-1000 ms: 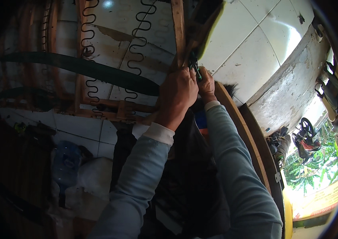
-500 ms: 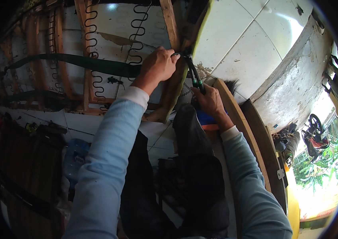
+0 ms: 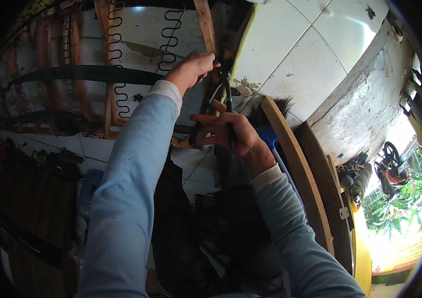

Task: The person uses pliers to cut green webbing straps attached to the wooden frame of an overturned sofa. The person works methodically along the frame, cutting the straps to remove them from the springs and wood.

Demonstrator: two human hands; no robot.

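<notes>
My left hand (image 3: 191, 72) is closed beside the corner of a wooden frame, its thumb and fingertips pinched together. What they hold is hidden. A dark green strap (image 3: 91, 73) runs across the frame and passes behind my left wrist. In my right hand (image 3: 240, 131) is a pair of pliers (image 3: 229, 102) with dark handles and green bands. The handles are spread apart, with one against my palm and my fingers stretched toward the other. The pliers' jaws reach up to the frame's edge, close to my left fingertips; what lies between them is too dark to tell.
Zigzag springs (image 3: 115, 49) span the wooden frame (image 3: 206, 25). On the right, wooden boards (image 3: 298, 174) lean near a peeling wall (image 3: 355, 104). White tiles (image 3: 290, 64) lie beyond the frame. A clear blue plastic bottle (image 3: 89, 191) is at the left.
My right hand has moved left and down and turned palm up, its fingers loosening as the pliers' handles spread. My left hand has shifted slightly left and up.
</notes>
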